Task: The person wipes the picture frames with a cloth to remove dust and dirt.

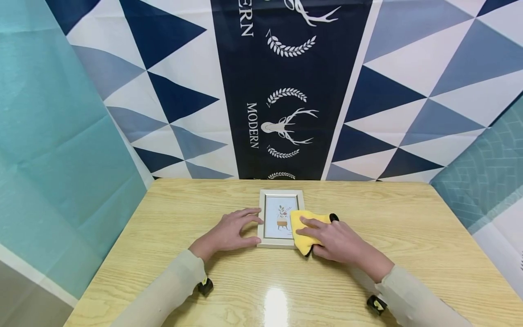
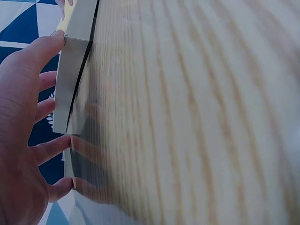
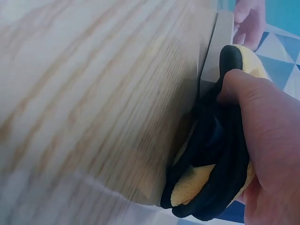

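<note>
A picture frame (image 1: 259,227) with a pale border and a potted-plant print (image 1: 279,215) lies flat on the wooden table. At its left side is my left hand (image 1: 234,230); thumb and fingertips touch the edge, fingers loosely bent. In the left wrist view, the left thumb (image 2: 47,47) rests at a corner of the frame (image 2: 75,70). My right hand (image 1: 337,240) holds a yellow cloth (image 1: 303,227) with black edging over the frame's right side, covering part of the picture. The right wrist view shows the cloth's bunched black edging (image 3: 229,150) under the thumb.
The light wooden table (image 1: 196,200) ends at a patterned backdrop (image 1: 282,68) with triangles and deer heads. A teal sheet (image 1: 61,136) hangs on the left. Both forearms wear small black devices, the left one (image 1: 205,286) near the sleeve.
</note>
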{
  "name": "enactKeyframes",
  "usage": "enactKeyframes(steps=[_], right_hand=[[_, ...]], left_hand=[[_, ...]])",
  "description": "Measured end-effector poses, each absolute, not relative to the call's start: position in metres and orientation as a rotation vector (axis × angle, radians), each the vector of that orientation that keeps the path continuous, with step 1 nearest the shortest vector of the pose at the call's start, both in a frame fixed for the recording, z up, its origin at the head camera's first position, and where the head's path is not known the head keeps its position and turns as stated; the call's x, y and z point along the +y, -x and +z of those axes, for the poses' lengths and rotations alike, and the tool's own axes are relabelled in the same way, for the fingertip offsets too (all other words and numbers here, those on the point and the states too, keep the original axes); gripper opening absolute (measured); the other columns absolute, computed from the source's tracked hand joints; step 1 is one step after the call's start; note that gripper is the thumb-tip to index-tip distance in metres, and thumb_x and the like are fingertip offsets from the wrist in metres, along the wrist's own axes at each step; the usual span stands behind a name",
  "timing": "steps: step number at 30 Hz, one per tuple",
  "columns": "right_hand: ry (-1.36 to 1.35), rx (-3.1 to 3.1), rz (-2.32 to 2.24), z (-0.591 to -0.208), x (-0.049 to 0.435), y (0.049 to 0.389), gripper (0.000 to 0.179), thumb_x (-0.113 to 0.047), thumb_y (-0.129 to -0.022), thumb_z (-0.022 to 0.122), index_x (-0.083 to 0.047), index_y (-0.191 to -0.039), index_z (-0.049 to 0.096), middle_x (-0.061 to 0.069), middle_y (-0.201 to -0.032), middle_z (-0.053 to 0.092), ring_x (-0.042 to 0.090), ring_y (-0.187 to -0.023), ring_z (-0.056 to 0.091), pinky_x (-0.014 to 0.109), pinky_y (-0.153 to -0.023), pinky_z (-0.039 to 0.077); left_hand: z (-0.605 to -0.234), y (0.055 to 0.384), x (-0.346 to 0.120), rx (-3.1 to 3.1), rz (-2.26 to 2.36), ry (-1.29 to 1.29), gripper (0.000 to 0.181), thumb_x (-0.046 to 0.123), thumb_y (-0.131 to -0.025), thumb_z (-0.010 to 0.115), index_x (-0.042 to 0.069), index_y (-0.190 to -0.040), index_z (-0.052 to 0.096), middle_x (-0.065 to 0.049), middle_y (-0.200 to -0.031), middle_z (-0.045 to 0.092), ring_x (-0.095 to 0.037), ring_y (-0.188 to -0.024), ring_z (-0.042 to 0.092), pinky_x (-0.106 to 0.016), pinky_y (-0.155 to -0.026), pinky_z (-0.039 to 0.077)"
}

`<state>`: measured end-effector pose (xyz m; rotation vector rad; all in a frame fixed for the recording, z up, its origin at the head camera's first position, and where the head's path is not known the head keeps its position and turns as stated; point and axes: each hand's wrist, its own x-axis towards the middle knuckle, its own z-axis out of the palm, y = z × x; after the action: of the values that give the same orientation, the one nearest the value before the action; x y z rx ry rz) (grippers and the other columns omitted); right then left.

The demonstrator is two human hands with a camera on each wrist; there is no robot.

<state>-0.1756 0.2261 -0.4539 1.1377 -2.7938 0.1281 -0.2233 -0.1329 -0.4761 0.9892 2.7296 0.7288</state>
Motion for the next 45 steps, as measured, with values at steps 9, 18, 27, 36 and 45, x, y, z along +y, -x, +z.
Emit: enactKeyframes(steps=[9,18,27,36,45], right_hand=[[-1.142,-2.791,0.140,-0.454,0.227,0.185,0.050,-0.016,-0.097,0.074,-0.026,-0.146,0.075,0.012,-0.159,0.070,0.001,-0.050,0.010,0.021,-0.049,0.014],[-1.113,-2.814,0.155,-0.454,0.226,0.206,0.048,-0.014,-0.097,0.070,-0.023,-0.144,0.076,0.011,-0.161,0.069,0.004,-0.051,0.010,0.022,-0.051,0.012],[-1.080,-2.855,0.210,-0.454,0.226,0.232,0.048,-0.015,-0.097,0.068,-0.021,-0.144,0.076,0.012,-0.164,0.067,0.005,-0.051,0.014,0.023,-0.052,0.015],[-1.031,-2.934,0.267,-0.453,0.223,0.257,0.051,-0.017,-0.099,0.065,-0.019,-0.149,0.073,0.014,-0.169,0.062,0.007,-0.050,0.016,0.025,-0.052,0.016],[-0.990,-2.998,0.251,-0.449,0.223,0.277,0.052,-0.021,-0.100,0.066,-0.019,-0.151,0.072,0.015,-0.170,0.060,0.012,-0.051,0.028,0.028,-0.054,0.022]], left_hand=[[-0.475,0.223,-0.135,2.742,0.693,-1.014,0.053,0.055,-0.105,0.070,0.024,-0.148,0.071,-0.004,-0.181,0.047,-0.044,-0.164,0.049,-0.081,-0.123,0.041],[-0.474,0.221,-0.134,2.757,0.673,-1.026,0.053,0.053,-0.106,0.069,0.022,-0.148,0.071,-0.005,-0.181,0.046,-0.044,-0.164,0.049,-0.080,-0.122,0.041],[-0.475,0.220,-0.134,2.775,0.671,-1.026,0.051,0.053,-0.106,0.071,0.022,-0.147,0.072,-0.005,-0.180,0.047,-0.043,-0.162,0.051,-0.079,-0.122,0.042],[-0.478,0.222,-0.134,2.762,0.683,-1.010,0.051,0.053,-0.106,0.071,0.023,-0.147,0.072,-0.004,-0.181,0.046,-0.041,-0.164,0.050,-0.078,-0.123,0.043],[-0.478,0.221,-0.133,2.757,0.693,-1.012,0.051,0.054,-0.107,0.070,0.023,-0.147,0.072,-0.003,-0.182,0.045,-0.041,-0.164,0.050,-0.079,-0.122,0.042]])
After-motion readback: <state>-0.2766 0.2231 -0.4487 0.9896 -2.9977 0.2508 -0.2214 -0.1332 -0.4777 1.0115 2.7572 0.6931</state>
